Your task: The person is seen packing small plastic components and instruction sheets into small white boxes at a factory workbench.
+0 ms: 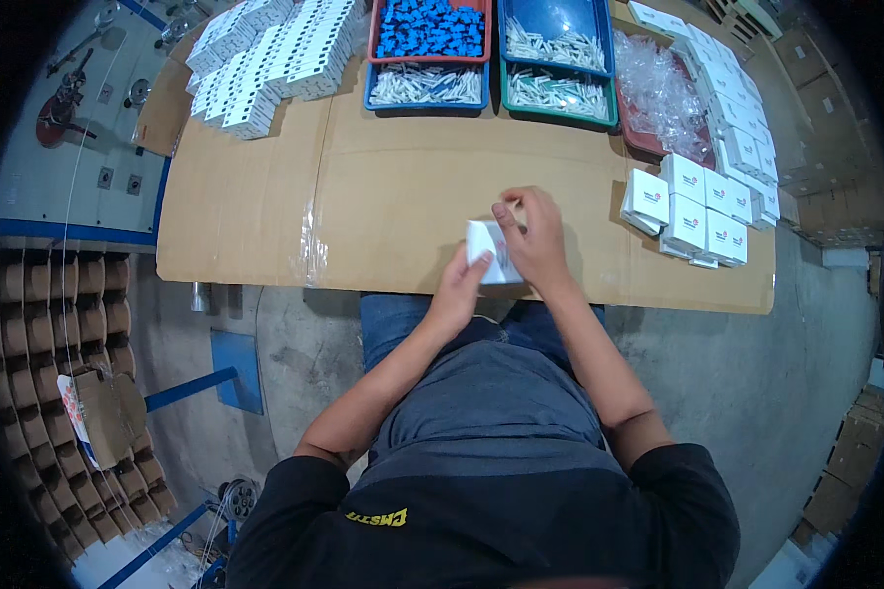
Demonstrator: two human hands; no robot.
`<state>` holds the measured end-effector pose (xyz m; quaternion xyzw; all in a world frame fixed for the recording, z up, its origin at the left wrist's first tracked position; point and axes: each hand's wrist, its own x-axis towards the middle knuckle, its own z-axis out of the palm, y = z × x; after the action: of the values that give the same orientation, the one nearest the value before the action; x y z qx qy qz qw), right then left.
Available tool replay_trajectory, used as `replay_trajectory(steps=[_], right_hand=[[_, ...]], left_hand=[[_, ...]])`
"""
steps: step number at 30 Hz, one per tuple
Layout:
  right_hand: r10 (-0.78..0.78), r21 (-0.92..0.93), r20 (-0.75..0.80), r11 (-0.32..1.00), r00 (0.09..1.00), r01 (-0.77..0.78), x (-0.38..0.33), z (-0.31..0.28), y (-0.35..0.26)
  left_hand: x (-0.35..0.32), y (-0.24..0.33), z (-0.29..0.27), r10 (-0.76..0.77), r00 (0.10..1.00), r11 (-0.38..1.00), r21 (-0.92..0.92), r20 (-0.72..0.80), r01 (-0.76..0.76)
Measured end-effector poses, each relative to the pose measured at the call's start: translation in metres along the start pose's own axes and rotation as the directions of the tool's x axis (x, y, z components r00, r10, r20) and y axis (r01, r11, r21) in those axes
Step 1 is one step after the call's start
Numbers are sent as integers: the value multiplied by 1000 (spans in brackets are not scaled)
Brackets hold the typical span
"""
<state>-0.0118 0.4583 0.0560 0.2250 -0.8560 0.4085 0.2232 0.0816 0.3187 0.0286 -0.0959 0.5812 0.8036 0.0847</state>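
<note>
A small white box [483, 239] is held near the front edge of the cardboard-covered table, slightly tilted. My left hand [456, 294] grips it from the lower left, thumb across its face. My right hand [540, 236] is against the box's right side, its fingers curled and the thumb and forefinger drawn together above the upper edge. Whatever may be between those fingertips is too small to make out. Part of the box is hidden behind the right hand.
Closed white boxes [686, 224] are stacked at the right, and more white boxes [270, 64] at the far left. Along the back stand a red bin of blue parts [432, 29], trays of white sticks [427, 86], and a tray of clear plastic bags [658, 88].
</note>
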Motion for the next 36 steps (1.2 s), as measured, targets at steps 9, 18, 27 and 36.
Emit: replay_trajectory(steps=[9,18,27,36], right_hand=[[586,711,556,32,589,-703,-21,-11,-2],[279,652,601,371,749,-661,-10,-30,-17],[307,554,636,457,708,-696,-26,-19,-3],[190,374,465,843,865,-386,-14,2,-38]], left_hand=[[8,28,-5,63,993,998,-11,-102,-65],[12,45,-34,292,954,956,1,59,-293],[5,21,-36,191,982,982,-9,7,-191],[17,34,-27,73,976,994,94,-203,-55]])
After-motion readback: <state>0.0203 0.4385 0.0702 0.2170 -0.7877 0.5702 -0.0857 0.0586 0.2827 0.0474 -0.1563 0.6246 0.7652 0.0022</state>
